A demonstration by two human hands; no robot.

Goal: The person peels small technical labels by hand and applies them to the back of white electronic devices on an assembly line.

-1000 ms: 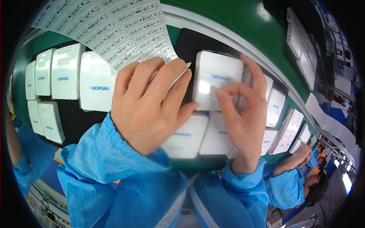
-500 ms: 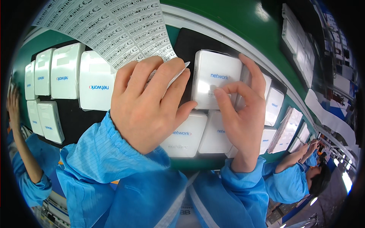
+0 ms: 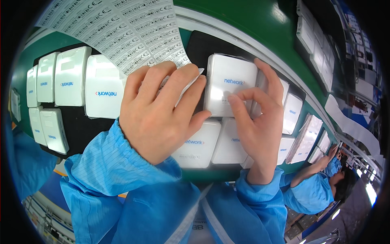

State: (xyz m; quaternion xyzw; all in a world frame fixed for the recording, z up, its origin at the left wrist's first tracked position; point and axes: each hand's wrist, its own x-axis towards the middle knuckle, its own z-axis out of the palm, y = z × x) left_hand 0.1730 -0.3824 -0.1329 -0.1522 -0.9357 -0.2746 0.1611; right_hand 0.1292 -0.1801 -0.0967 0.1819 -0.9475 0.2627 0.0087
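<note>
My left hand is closed on a sheet of barcode labels, whose folded edge sticks out between its fingers. The sheet spreads away to the upper left. Under my right hand lies a white box with blue lettering. Thumb and index finger of that hand meet at a small barcode label on the box's lower part. Its other fingers reach up along the box's right edge. My left thumb tip is near the box's lower left corner. Two more white boxes lie just nearer to me, partly covered by my hands.
Several white boxes stand on a black mat at the left. More boxes and a stack of pale flat pieces are at the right. A metal rail runs behind. Co-workers in blue sleeves flank me.
The co-worker's hand at the far left has drawn back from the table edge. At the right, the co-worker's arm has shifted a little. My hands have hardly moved.
</note>
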